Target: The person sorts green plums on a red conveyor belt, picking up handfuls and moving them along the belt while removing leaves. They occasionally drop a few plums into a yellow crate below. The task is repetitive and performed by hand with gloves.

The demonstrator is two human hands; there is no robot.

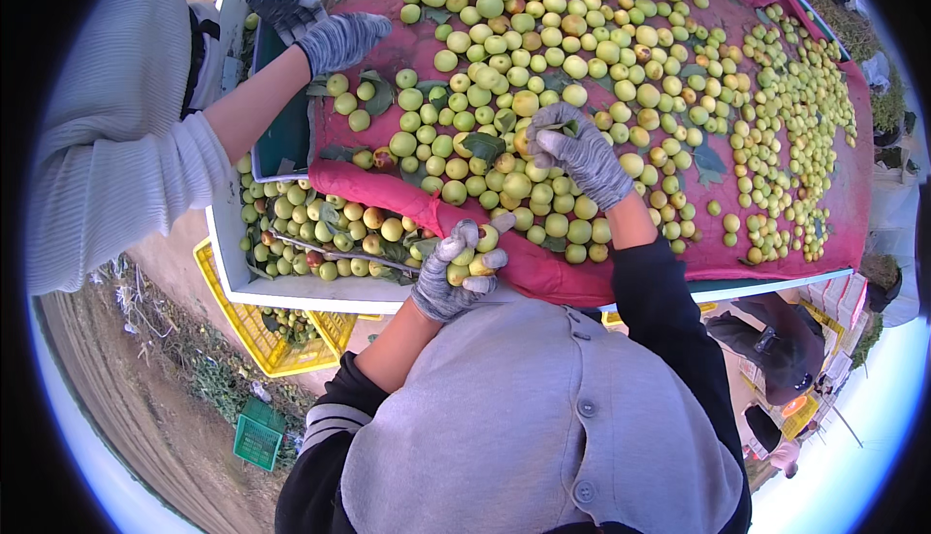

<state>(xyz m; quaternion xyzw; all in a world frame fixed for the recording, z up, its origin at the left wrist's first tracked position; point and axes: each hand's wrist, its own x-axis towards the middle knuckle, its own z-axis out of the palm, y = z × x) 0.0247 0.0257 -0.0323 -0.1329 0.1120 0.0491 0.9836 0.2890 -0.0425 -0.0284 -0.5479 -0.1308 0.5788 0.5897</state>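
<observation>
Bright, diffuse daylight spreads evenly over the fruit [517, 185] and red cloth [373, 188], leaving soft shadows between the fruit and pale highlights on their skins, while the black sleeve [658, 287] sinks into darkness with little detail. At lower right, the sky [858, 437] burns out toward white with a blue fringe along the rim, and the background person [790, 355] looks softer than the crisp fruit at center. Fisheye distortion bows the tray [301, 291] and bends the field [116, 388] at left into an arc, with black filling the corners.
</observation>
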